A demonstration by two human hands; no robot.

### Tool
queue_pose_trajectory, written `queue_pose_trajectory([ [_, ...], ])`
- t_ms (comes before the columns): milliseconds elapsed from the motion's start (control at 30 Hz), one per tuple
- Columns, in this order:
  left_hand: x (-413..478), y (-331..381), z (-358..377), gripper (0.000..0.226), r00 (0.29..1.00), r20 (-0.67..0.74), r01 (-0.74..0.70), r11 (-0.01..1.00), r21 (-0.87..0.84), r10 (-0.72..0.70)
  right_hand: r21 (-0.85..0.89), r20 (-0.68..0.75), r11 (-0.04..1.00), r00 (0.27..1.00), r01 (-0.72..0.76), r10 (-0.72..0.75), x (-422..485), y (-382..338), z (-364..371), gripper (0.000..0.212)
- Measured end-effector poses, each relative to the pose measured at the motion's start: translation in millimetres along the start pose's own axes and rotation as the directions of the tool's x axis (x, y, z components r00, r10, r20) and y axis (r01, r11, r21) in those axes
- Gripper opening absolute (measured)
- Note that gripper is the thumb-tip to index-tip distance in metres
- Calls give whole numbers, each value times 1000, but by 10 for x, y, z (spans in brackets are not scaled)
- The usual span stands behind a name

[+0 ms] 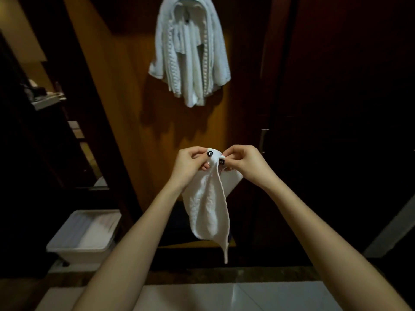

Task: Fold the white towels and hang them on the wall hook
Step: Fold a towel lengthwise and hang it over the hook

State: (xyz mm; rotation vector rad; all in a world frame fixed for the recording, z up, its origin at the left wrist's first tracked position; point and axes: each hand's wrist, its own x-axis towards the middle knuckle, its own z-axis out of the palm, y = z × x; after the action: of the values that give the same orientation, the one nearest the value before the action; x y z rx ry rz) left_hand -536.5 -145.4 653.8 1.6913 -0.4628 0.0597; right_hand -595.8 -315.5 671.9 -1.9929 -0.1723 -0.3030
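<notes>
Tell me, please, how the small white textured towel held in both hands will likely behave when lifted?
Probably floppy: the small white textured towel droops in folds below the left hand and right hand. Likely light, since fingertip pinches carry it. Its trailing corner may swing.

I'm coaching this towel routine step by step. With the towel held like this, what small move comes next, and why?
Probably raise the towel toward the hung towels above. The left hand and right hand pinch its top corners together, and it already hangs doubled and narrow, so it looks ready to hang.
</notes>
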Motion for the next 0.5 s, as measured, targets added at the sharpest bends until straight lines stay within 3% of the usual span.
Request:
queue_pose_trajectory([
  [200,-24,37,-401,18,999,-17,-40,998,-52,39,-359,-18,915,979,185,-204,416,-241,329,9],
  [400,145,68,-617,21,999,25,-43,993,-111,46,-305,30,921,969,241,-244,794,-330,428,13],
  [500,323,44,-611,19,996,-48,-77,995,-59,75,-300,50,926,973,230,-225,1010,-326,418,13],
])
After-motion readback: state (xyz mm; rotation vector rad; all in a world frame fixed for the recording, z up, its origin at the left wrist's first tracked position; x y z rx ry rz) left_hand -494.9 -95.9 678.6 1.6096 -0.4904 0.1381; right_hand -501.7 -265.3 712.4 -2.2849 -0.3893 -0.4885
